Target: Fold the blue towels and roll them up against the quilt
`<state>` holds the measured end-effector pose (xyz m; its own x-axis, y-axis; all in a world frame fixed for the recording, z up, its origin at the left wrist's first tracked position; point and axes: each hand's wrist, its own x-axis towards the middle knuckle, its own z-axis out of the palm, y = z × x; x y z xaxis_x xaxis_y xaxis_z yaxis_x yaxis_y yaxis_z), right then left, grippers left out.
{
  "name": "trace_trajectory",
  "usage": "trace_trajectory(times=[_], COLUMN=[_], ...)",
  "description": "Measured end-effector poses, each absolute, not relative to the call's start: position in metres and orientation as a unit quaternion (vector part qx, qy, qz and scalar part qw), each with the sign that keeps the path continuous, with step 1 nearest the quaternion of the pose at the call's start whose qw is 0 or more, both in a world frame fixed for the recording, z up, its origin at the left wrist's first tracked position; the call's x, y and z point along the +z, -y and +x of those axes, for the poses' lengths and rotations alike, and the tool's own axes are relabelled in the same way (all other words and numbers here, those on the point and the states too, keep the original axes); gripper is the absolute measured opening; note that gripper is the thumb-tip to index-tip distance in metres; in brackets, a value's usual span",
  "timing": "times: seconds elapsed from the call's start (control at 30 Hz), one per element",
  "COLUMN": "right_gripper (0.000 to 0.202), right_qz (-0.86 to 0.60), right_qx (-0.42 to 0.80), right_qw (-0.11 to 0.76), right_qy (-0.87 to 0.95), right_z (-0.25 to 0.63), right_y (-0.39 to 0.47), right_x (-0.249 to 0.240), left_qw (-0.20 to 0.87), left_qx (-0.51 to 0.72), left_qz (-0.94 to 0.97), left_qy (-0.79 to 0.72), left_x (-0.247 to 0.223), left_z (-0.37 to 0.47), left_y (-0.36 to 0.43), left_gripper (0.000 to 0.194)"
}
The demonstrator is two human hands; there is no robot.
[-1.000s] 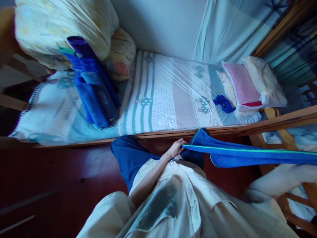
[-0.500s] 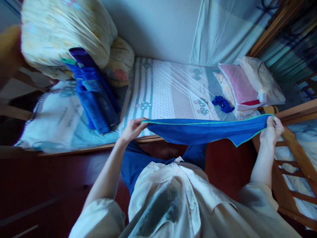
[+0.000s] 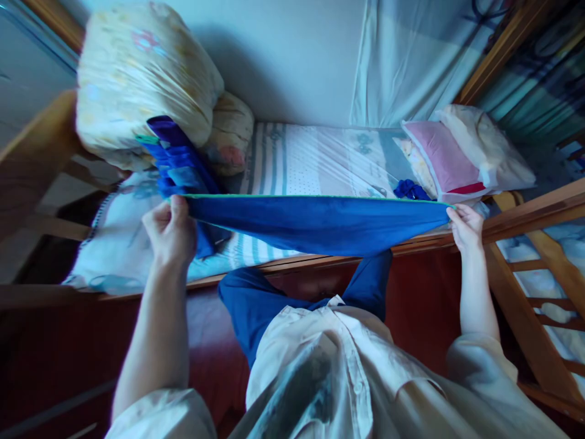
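Observation:
A blue cloth [image 3: 320, 221] with a green edge is stretched between my two hands, in front of the bed's near edge. My left hand [image 3: 171, 230] pinches its left corner, and my right hand [image 3: 465, 225] pinches the right corner. The green edge runs nearly straight along the top, while the lower part sags in a curve. Behind the cloth's left end, a stack of folded blue clothes [image 3: 183, 164] lies on the bed, partly hidden. A small crumpled dark blue cloth [image 3: 410, 189] rests on the bed behind the cloth's right part.
The bed [image 3: 311, 158] has a patterned sheet. A large cream bundle [image 3: 141, 85] and a smaller patterned one [image 3: 231, 134] stand at its left. Pink and white pillows [image 3: 441, 152] lie at the right. Wooden rails [image 3: 525, 213] flank the bed, and a curtain [image 3: 393, 67] hangs behind.
My left hand has moved left and slightly up, my right hand left and a little up. The cloth is pulled wider, and its pointed lower corner at the right no longer shows.

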<state>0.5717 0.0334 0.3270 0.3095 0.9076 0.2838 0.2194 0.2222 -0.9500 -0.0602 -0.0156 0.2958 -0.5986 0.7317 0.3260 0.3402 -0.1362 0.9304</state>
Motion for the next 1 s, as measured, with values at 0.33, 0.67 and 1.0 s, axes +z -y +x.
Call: trace_trajectory(times=[0.33, 0.67, 1.0], right_gripper=[0.032, 0.038, 0.035], right_qz=[-0.582, -0.597, -0.566], right_qx=[0.233, 0.19, 0.345], right_qw=[0.408, 0.377, 0.402], right_qy=[0.664, 0.682, 0.631], right_z=[0.559, 0.561, 0.505], right_y=[0.006, -0.015, -0.161], right_x=[0.343, 0.341, 0.307], left_qw=[0.105, 0.144, 0.252], left_qx=[0.522, 0.341, 0.35], left_qz=[0.468, 0.505, 0.497], left_qy=[-0.706, -0.779, -0.753], left_x=[0.328, 0.326, 0.29], left_z=[-0.072, -0.113, -0.116], left_y=[0.065, 0.083, -0.062], left_gripper=[0.05, 0.049, 0.034])
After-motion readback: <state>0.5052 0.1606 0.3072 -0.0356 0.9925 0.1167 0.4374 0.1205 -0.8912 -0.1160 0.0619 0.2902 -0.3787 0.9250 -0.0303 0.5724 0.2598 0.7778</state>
